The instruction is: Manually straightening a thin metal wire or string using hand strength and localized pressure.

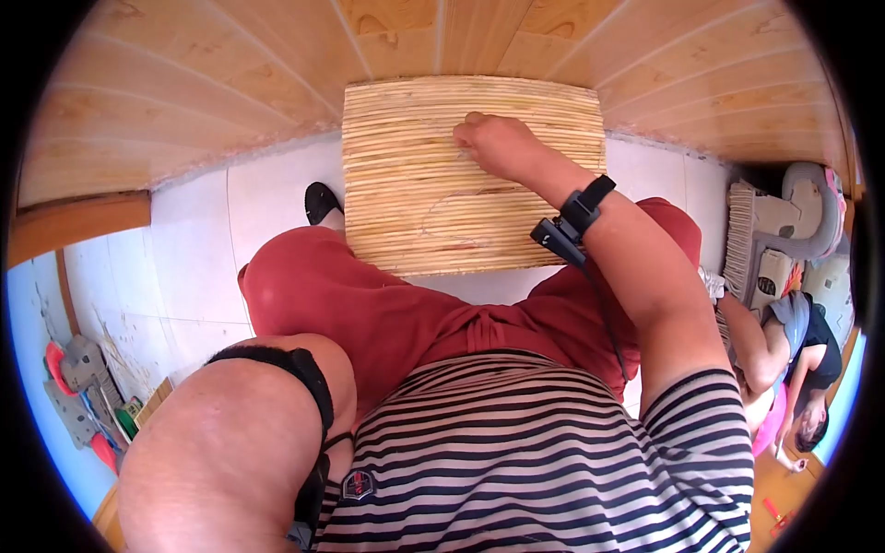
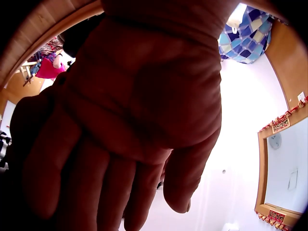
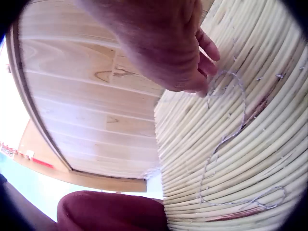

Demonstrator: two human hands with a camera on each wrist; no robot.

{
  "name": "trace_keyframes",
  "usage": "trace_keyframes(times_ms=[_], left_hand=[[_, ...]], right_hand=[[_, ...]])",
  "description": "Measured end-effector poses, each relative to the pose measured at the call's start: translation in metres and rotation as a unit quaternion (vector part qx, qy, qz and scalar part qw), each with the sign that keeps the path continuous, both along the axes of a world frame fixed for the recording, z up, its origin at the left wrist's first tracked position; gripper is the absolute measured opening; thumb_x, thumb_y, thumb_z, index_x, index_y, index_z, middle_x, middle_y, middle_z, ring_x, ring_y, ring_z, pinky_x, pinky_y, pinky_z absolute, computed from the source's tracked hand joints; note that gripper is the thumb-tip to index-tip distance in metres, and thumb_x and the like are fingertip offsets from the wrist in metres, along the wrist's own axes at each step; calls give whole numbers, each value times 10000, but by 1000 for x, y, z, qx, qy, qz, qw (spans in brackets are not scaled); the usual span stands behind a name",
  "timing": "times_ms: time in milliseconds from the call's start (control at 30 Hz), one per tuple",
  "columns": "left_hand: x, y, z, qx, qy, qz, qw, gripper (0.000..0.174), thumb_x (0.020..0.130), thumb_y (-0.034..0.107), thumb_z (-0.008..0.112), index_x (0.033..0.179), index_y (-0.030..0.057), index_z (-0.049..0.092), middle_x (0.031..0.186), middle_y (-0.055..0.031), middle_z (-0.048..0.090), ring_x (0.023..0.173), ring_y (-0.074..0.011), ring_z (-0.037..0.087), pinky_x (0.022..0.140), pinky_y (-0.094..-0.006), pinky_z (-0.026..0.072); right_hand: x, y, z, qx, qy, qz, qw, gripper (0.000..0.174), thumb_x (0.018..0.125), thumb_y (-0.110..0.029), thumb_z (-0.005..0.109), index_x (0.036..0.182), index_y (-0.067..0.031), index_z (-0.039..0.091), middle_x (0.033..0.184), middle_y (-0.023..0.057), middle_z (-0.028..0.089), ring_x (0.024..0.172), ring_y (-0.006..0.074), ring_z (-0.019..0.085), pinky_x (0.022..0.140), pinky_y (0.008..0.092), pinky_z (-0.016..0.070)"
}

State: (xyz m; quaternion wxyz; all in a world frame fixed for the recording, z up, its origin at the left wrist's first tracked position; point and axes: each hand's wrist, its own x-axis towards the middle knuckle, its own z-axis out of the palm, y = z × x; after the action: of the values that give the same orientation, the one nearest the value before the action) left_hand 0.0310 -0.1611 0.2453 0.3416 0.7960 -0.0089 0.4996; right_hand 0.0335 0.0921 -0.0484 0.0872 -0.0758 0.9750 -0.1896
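Note:
A mat of pale plant stalks (image 1: 396, 166), laid side by side, lies in front of the person between the knees. Over its upper middle, my right hand (image 1: 502, 146) is bent down with the fingertips close together at the stalks. From those fingertips a thin whitish thread (image 3: 244, 106) runs in a loose loop across the mat; the fingers pinch it near the surface. Small stitches of thread (image 3: 279, 76) show between the stalks. My left hand (image 2: 144, 96) is raised, palm towards its wrist camera, fingers extended loosely and holding nothing; the head view does not show it.
A wood-grain panel (image 1: 230, 83) stands just beyond the mat. White floor tiles (image 1: 198, 267) lie to the left, with a black shoe (image 1: 321, 200) by the mat's edge. Another person (image 1: 802, 359) sits at the far right near patterned cushions (image 1: 784, 217).

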Motion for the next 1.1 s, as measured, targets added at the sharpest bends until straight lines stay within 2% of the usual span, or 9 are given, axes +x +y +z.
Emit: trace_keyframes(times_ms=[367, 467, 533, 633, 667, 700, 767, 867, 1100], left_hand=[[-10, -11, 3, 12, 9, -16, 1000, 39, 726, -1, 554, 740, 10, 589, 671, -66, 551, 564, -148, 522, 533, -301, 453], [-18, -9, 4, 18, 15, -24, 999, 45, 715, -7, 563, 745, 5, 595, 678, -70, 561, 570, -151, 533, 544, -301, 465], [-24, -3, 8, 25, 20, -36, 999, 52, 707, -12, 569, 748, 2, 599, 683, -73, 568, 574, -152, 540, 551, -301, 473], [-60, 12, 5, -120, 32, -19, 992, 111, 736, 3, 571, 844, 25, 562, 615, -64, 512, 455, -139, 444, 487, -287, 442], [-92, 17, -4, -129, 119, -36, 984, 202, 945, 171, 458, 952, 82, 640, 908, -60, 616, 800, -221, 605, 682, -401, 484], [-96, 25, -24, -123, 129, -39, 983, 202, 945, 171, 458, 952, 82, 640, 908, -60, 616, 800, -221, 605, 682, -401, 484], [-99, 45, -69, -260, -261, 453, 811, 184, 972, 190, 468, 989, 79, 614, 741, -53, 582, 505, -127, 481, 485, -252, 419], [-115, 80, -108, -426, -427, 534, 593, 120, 944, 155, 543, 969, 48, 591, 762, -32, 574, 530, -98, 476, 505, -233, 424], [-77, 120, -126, -520, -335, 485, 618, 172, 921, 159, 591, 1019, 18, 609, 866, -64, 644, 665, -129, 602, 618, -267, 520]], right_hand=[[-11, -12, -12, 56, -10, 10, 998, 79, 853, -135, 570, 858, -56, 565, 923, 122, 590, 840, 302, 609, 731, 402, 500], [-22, -22, 51, -150, -100, -56, 982, 100, 871, -137, 592, 857, -42, 563, 834, 86, 606, 695, 220, 611, 641, 327, 506], [-18, -20, 83, -479, -142, -118, 858, 111, 880, -118, 618, 918, -28, 565, 769, 34, 590, 612, 120, 572, 586, 245, 485], [-9, -10, 124, -648, -115, -128, 742, 184, 901, -102, 601, 1062, -17, 572, 758, -2, 577, 643, 73, 585, 595, 215, 483], [-8, -5, 131, -646, -101, -126, 746, 184, 901, -102, 601, 1062, -17, 572, 758, -2, 577, 643, 73, 585, 595, 215, 483], [-7, 0, 137, -682, -85, -124, 716, 223, 904, -99, 599, 1103, -9, 557, 768, 3, 581, 645, 78, 587, 600, 217, 490], [-7, 7, 145, -715, -62, -120, 685, 262, 906, -95, 597, 1145, -1, 542, 779, 8, 585, 647, 83, 589, 606, 218, 496], [-2, 15, 155, -765, -14, -103, 636, 353, 897, -91, 610, 1218, 15, 508, 798, 33, 577, 630, 90, 565, 612, 236, 516], [13, 28, 172, -765, 43, -76, 639, 345, 900, -62, 594, 1220, 21, 497, 814, 35, 597, 665, 92, 594, 617, 209, 496]])
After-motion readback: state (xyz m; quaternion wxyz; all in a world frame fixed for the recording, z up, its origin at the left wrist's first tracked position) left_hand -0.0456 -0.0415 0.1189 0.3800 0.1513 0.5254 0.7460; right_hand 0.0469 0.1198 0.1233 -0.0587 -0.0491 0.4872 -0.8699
